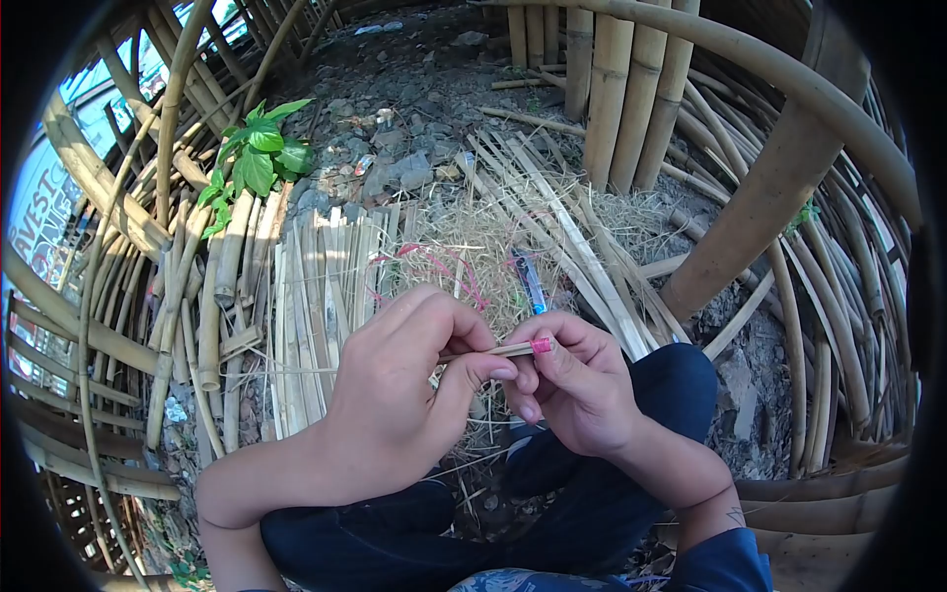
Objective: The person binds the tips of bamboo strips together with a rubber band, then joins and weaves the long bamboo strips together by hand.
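Observation:
Thin bamboo sticks run between my two hands, with pink string wound round their right end. My left hand pinches the sticks between thumb and fingers. At the wrapped end, my right hand holds them with its thumb against the pink string. Just beyond my right hand, a blue and dark tool lies on the shavings; what it is I cannot tell. Loose pink string lies on the shavings beyond my left hand.
Flat bamboo strips lie beyond my left hand, and longer strips lie at right. Thick bamboo poles stand behind. A green plant grows at left. My crossed legs are below.

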Demonstrator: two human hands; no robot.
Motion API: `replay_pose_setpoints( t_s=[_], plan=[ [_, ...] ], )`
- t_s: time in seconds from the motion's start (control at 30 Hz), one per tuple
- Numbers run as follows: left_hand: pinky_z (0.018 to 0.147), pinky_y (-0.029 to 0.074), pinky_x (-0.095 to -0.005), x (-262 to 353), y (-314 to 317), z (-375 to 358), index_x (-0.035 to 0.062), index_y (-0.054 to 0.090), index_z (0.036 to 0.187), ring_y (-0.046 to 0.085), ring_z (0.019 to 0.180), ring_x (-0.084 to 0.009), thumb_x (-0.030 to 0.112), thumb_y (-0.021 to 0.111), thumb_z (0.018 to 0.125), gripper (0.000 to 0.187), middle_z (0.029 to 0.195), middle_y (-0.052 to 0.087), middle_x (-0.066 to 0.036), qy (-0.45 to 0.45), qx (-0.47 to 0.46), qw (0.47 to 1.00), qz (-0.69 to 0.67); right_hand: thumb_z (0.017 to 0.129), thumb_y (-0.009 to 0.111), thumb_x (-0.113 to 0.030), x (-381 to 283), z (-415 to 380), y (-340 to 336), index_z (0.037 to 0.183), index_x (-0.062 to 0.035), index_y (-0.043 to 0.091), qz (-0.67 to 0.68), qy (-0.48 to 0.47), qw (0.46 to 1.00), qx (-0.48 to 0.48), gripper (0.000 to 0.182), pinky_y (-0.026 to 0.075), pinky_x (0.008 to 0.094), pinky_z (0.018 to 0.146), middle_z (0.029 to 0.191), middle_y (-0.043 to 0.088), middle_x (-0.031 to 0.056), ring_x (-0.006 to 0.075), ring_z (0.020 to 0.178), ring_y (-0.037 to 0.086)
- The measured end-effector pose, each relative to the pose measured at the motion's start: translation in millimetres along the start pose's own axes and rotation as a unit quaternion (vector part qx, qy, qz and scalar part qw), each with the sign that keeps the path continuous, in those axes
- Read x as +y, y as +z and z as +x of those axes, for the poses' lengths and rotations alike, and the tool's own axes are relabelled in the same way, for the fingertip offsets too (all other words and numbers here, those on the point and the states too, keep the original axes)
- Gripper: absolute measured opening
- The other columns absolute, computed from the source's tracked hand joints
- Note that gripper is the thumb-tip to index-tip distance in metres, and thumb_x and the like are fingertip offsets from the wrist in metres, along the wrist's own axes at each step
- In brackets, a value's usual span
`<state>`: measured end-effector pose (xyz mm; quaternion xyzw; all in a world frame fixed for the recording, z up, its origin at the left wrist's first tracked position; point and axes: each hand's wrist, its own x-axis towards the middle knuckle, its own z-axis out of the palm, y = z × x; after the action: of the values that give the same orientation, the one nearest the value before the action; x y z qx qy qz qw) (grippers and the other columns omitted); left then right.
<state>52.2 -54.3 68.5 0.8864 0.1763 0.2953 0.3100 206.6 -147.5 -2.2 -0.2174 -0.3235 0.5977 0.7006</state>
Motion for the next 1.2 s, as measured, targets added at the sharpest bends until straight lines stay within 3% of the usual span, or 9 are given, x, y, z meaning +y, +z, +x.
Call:
replay_pose_setpoints(
  t_s=[0.2, 0.27, 0.3, 0.4, 0.8, 0.87, 1.1, 1.17, 1.2],
  plan=[
    [0.06, 0.044, -0.027, 2.5, -0.9, 0.8, -0.0004, 0.058, 0.084, 0.055, 0.067, -0.0145, -0.002, 0.07, 0.077, 0.015, 0.079, 0.057, -0.008, 0.01, 0.011, 1.0, 0.02, 0.094, 0.058, -0.009, 1.9, -3.4, 4.0, 0.113, 0.0017, 0.056, -0.165, -0.126, 0.978, 0.0, 0.022, 0.046, 0.0215, 0.06, 0.087, 0.059, 0.0059, 0.0075, 0.071, 0.055],
    [0.059, 0.044, -0.0365, 3.0, 0.0, 1.5, 0.0004, 0.055, 0.084, 0.056, 0.068, -0.0278, -0.001, 0.069, 0.075, 0.016, 0.077, 0.054, -0.012, 0.031, 0.005, 0.999, 0.009, 0.093, 0.059, -0.007, 3.0, -1.3, 6.1, 0.111, 0.0018, 0.056, -0.211, -0.152, 0.966, 0.013, 0.02, 0.046, 0.0211, 0.06, 0.088, 0.059, 0.0055, 0.0068, 0.071, 0.055],
    [0.059, 0.044, -0.0365, 2.6, 0.1, 1.7, 0.0004, 0.055, 0.084, 0.056, 0.068, -0.0278, -0.001, 0.069, 0.075, 0.016, 0.077, 0.054, -0.012, 0.031, 0.006, 0.999, 0.008, 0.092, 0.06, -0.005, 3.0, -0.8, 6.4, 0.109, 0.0019, 0.056, -0.256, -0.177, 0.95, 0.025, 0.018, 0.046, 0.0207, 0.061, 0.089, 0.059, 0.0052, 0.006, 0.072, 0.055],
    [0.061, 0.045, -0.0291, 0.4, -0.7, 1.9, -0.0004, 0.057, 0.085, 0.056, 0.068, -0.0186, 0.0, 0.072, 0.075, 0.017, 0.08, 0.057, -0.01, 0.022, -0.023, 0.999, 0.016, 0.094, 0.058, -0.006, 4.2, -3.3, 4.8, 0.103, 0.0016, 0.054, -0.266, -0.158, 0.95, 0.036, 0.013, 0.045, 0.0198, 0.06, 0.088, 0.058, 0.004, 0.0051, 0.07, 0.055],
    [0.062, 0.048, -0.0299, -1.3, 2.6, 1.9, -0.002, 0.058, 0.086, 0.06, 0.072, -0.0211, -0.004, 0.069, 0.076, 0.014, 0.084, 0.057, -0.012, 0.042, -0.05, 0.995, 0.072, 0.095, 0.056, -0.008, 8.0, 0.4, 1.3, 0.098, 0.0011, 0.054, -0.321, -0.176, 0.93, 0.041, 0.01, 0.043, 0.0193, 0.056, 0.08, 0.058, 0.0022, 0.0044, 0.064, 0.053],
    [0.064, 0.046, -0.0393, -2.8, 6.2, 1.3, 0.0006, 0.057, 0.084, 0.057, 0.074, -0.031, 0.001, 0.068, 0.075, 0.014, 0.081, 0.054, -0.012, 0.022, -0.022, 0.999, 0.018, 0.095, 0.056, -0.008, 8.5, 1.2, 1.6, 0.098, 0.0011, 0.054, -0.321, -0.184, 0.928, 0.045, 0.01, 0.043, 0.0194, 0.056, 0.08, 0.058, 0.0022, 0.0045, 0.064, 0.053],
    [0.063, 0.046, -0.0383, 3.4, -0.4, 5.4, -0.0001, 0.056, 0.087, 0.057, 0.073, -0.03, -0.004, 0.065, 0.075, 0.015, 0.081, 0.054, -0.013, 0.007, -0.045, 0.999, 0.005, 0.093, 0.058, -0.006, 5.5, 0.7, 0.2, 0.098, 0.0014, 0.056, -0.342, -0.199, 0.917, 0.044, 0.009, 0.044, 0.0197, 0.057, 0.079, 0.06, 0.0029, 0.005, 0.065, 0.055],
    [0.064, 0.043, -0.0283, 4.8, -2.1, 7.1, -0.0007, 0.054, 0.087, 0.053, 0.071, -0.016, -0.003, 0.066, 0.079, 0.015, 0.081, 0.054, -0.009, -0.051, -0.085, 0.995, -0.017, 0.093, 0.058, -0.005, 5.6, 0.5, 1.4, 0.098, 0.0014, 0.056, -0.338, -0.19, 0.92, 0.047, 0.009, 0.044, 0.02, 0.057, 0.079, 0.06, 0.003, 0.005, 0.066, 0.056],
    [0.064, 0.043, -0.0283, 4.3, -2.8, 8.3, -0.0007, 0.054, 0.087, 0.053, 0.071, -0.016, -0.003, 0.066, 0.079, 0.015, 0.081, 0.054, -0.009, -0.051, -0.085, 0.995, -0.017, 0.092, 0.059, -0.005, 5.6, 0.1, 2.0, 0.098, 0.0014, 0.056, -0.335, -0.181, 0.923, 0.049, 0.009, 0.045, 0.0203, 0.058, 0.079, 0.061, 0.0031, 0.005, 0.066, 0.056]
  ],
)
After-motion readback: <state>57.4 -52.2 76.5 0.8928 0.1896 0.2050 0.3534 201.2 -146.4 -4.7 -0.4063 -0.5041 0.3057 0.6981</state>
